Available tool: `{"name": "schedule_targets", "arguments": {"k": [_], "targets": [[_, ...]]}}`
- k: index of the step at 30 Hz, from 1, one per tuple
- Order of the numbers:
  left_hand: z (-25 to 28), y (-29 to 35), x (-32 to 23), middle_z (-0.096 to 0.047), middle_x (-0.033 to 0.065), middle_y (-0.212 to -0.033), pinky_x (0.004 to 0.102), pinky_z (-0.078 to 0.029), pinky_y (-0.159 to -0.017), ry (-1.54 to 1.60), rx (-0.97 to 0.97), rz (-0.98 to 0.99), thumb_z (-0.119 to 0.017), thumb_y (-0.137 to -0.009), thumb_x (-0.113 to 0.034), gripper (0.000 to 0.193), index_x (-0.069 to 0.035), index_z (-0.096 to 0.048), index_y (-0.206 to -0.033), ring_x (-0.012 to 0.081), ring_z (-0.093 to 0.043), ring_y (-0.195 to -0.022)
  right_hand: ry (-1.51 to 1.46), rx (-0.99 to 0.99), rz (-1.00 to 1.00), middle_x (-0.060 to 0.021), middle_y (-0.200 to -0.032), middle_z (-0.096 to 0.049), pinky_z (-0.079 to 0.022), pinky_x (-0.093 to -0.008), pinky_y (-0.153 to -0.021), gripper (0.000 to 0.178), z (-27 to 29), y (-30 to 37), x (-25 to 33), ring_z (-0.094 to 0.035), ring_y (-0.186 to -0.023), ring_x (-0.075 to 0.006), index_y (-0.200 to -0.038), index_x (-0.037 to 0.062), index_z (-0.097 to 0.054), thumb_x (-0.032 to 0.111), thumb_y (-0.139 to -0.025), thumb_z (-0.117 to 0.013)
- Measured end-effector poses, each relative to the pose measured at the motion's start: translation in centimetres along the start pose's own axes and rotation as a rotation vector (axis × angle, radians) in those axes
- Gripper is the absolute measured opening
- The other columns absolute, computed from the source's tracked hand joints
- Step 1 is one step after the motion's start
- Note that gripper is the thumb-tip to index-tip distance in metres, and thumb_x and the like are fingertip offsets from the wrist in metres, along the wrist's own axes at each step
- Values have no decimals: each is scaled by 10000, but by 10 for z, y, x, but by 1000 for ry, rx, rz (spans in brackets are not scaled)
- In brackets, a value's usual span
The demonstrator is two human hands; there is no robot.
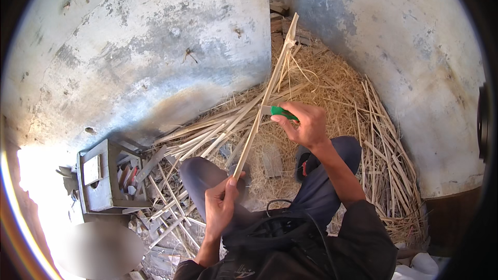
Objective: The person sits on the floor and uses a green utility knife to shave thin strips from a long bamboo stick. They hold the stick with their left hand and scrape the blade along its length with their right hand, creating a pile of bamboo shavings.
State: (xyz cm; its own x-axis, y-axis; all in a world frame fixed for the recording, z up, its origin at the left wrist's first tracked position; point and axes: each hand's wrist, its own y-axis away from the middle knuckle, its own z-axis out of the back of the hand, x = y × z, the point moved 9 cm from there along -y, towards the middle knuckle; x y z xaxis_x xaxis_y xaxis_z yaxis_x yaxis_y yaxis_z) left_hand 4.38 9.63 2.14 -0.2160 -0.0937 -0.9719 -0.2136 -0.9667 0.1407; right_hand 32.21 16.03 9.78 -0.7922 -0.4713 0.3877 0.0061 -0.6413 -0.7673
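My left hand [220, 205] is closed around the near end of a long, pale bamboo strip [270, 87]. The strip slants up and away to the right, and thin shavings curl from its far part near a knobbly joint. In my closed right hand [307, 124] is a knife [282, 112] with a green handle. Its short blade meets the strip about midway along. The fingers of the right hand partly cover the handle.
Shavings [332, 80] and several loose strips [207, 135] cover the floor around my bent legs. More strips [389, 161] lean along the right wall. A wooden box [101, 176] stands at the left. Worn plaster walls [207, 31] meet in a corner ahead.
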Motion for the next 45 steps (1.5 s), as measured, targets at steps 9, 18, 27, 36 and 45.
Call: {"name": "schedule_targets", "arguments": {"k": [9, 18, 27, 36, 45], "targets": [[1, 24, 24, -494, -68, -685, 240, -319, -590, -91, 21, 37, -565, -1178, -296, 395, -7, -798, -1312, 12, -413, -652, 98, -25, -242, -5, -622, -676, -408, -291, -448, 443, 23, -12, -68, -580, -473, -127, -1001, 100, -826, 517, -1072, -698], [6, 28, 35, -481, -65, -709, 247, -335, -608, -108, 28, 64, -578, -1173, -285, 383, -9, -793, -1328, 31, -413, -671, 143, -56, -232, 13, -548, -573, -353, -304, -427, 495, 17, -2, -66, -501, -434, -109, -961, 117, -813, 570, -1087, -655], [10, 30, 36, -513, -58, -724, 252, -370, -625, -106, 11, 80, -595, -1164, -293, 372, -34, -792, -1344, 34, -445, -690, 100, 59, -390, 42, -561, -526, -306, -292, -439, 551, 7, 2, -98, -439, -446, -93, -951, 101, -803, 580, -1122, -589], [15, 25, 31, -592, -70, -836, 224, -386, -654, -65, -50, 17, -678, -1118, -180, 333, 23, -756, -1371, 25, -474, -766, -738, 196, -737, 79, -627, -363, -266, -251, -538, 438, -17, 17, -99, -309, -574, -43, -1062, 81, -735, 483, -1142, -581], [12, 3, 8, -517, -84, -781, 235, -323, -601, 9, -82, 15, -650, -1145, -209, 367, 37, -730, -1406, 20, -427, -715, -424, 147, -235, -16, -796, -672, -439, -307, -596, 379, -14, 18, -38, -566, -641, -118, -1141, 28, -749, 377, -1011, -817]]}}
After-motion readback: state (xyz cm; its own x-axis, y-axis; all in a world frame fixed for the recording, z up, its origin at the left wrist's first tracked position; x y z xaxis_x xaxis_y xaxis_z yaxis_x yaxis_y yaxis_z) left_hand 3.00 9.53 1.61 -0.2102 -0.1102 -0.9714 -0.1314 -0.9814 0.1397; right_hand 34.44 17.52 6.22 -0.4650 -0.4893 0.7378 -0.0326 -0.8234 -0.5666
